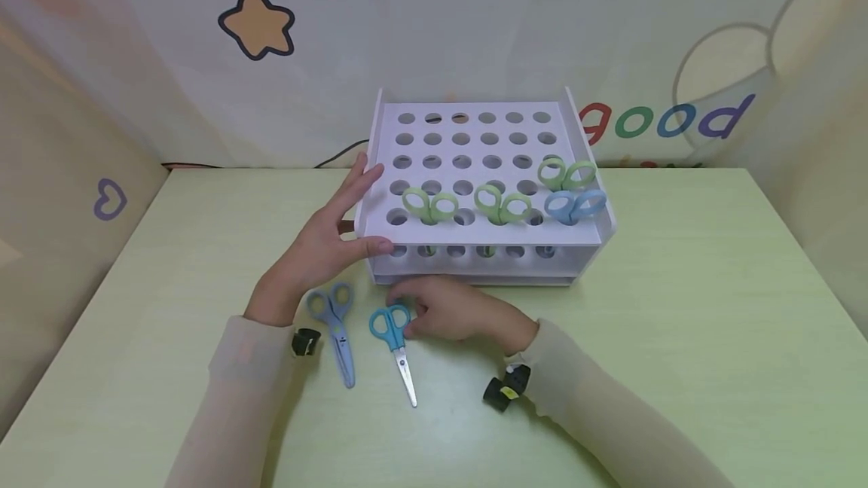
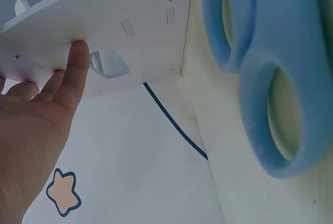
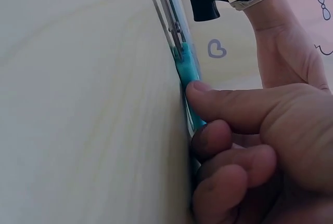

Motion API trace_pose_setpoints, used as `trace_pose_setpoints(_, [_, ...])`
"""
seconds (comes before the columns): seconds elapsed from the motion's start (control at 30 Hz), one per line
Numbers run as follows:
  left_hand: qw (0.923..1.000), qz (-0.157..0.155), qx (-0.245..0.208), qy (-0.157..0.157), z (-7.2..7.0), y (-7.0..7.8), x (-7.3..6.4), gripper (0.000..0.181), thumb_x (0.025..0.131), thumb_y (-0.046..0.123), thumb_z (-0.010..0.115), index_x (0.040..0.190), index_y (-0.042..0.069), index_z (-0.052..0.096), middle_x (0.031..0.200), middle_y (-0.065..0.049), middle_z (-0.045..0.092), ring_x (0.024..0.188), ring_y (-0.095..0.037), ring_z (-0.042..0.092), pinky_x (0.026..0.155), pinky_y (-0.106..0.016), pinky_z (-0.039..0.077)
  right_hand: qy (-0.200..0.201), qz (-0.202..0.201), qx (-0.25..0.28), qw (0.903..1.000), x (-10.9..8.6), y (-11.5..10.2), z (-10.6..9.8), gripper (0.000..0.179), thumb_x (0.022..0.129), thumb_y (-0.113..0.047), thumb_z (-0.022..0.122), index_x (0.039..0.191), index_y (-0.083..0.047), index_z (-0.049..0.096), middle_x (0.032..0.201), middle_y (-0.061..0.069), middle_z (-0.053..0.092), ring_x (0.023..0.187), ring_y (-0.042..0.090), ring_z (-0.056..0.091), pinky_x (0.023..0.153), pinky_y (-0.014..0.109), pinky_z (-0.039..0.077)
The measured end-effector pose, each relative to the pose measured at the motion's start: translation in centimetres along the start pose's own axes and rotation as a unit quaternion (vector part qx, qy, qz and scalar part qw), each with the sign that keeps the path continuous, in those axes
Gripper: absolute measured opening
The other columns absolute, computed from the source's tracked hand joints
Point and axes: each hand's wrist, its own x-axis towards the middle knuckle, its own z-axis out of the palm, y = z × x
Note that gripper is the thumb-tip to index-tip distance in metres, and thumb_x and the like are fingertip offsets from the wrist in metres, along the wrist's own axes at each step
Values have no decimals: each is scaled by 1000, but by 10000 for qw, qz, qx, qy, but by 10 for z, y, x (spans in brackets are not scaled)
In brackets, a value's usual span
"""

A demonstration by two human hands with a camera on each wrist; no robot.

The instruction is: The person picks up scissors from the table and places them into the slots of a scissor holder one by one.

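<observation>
A white rack [image 1: 475,234] with rows of round holes stands at the back of the table. My left hand [image 1: 324,239] rests on its left side, fingers spread along the panel and thumb at the front corner. Just before the rack, my right hand [image 1: 450,309] pinches the handle of the teal scissors [image 1: 389,330], whose metal blades point toward me on the table. Blue-grey scissors [image 1: 337,330] lie left of them, below my left wrist. Green scissors [image 1: 430,205], more green scissors [image 1: 502,205] and blue scissors [image 1: 575,205] stand in the rack's holes, handles up.
Another pair of green scissors [image 1: 566,174] stands behind the blue ones at the rack's right. A printed wall [image 1: 475,28] rises behind the table [image 1: 698,307]. A dark cable [image 1: 339,153] runs along the wall behind the rack's left side.
</observation>
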Motion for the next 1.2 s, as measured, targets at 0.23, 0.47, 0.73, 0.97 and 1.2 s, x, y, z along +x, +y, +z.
trace_pose_setpoints(0.23, [10000,11,-2,17,-1,-2,0,94,86,13,83,161,32,30,164,25,2,148,-10,22,100,-47,42,23,-314,-158,9994,0,0,1,35,84,-9,81,118,-10,71,88,-6,61,73,11,50,73,28,44])
trace_pose_setpoints(0.47, [9999,96,-69,14,-2,-4,-2,94,86,8,82,161,31,30,165,24,1,149,-9,20,99,-46,43,-151,-152,837,9963,-4,2,-1,34,86,-4,78,115,-13,64,86,-5,62,70,12,53,67,28,47])
trace_pose_setpoints(0.73, [9999,142,-60,57,-2,-4,-1,95,84,5,82,161,27,31,165,23,1,148,-10,21,99,-49,43,-614,-47,3216,9449,-11,0,-13,21,95,9,59,114,1,58,92,10,72,49,20,56,53,32,54])
trace_pose_setpoints(0.97, [9999,131,-64,27,0,-2,0,96,84,6,83,161,30,30,165,24,1,148,-10,22,101,-48,43,-467,-124,3423,9384,-20,-2,-26,20,99,0,61,117,6,66,90,9,73,54,26,62,59,38,57])
trace_pose_setpoints(1.2, [9998,192,-31,7,0,-3,0,95,86,6,81,161,30,29,165,24,1,148,-10,22,98,-37,44,-50,-555,3958,9167,-25,-12,-31,12,104,-2,53,114,1,58,106,15,73,57,23,63,60,38,58])
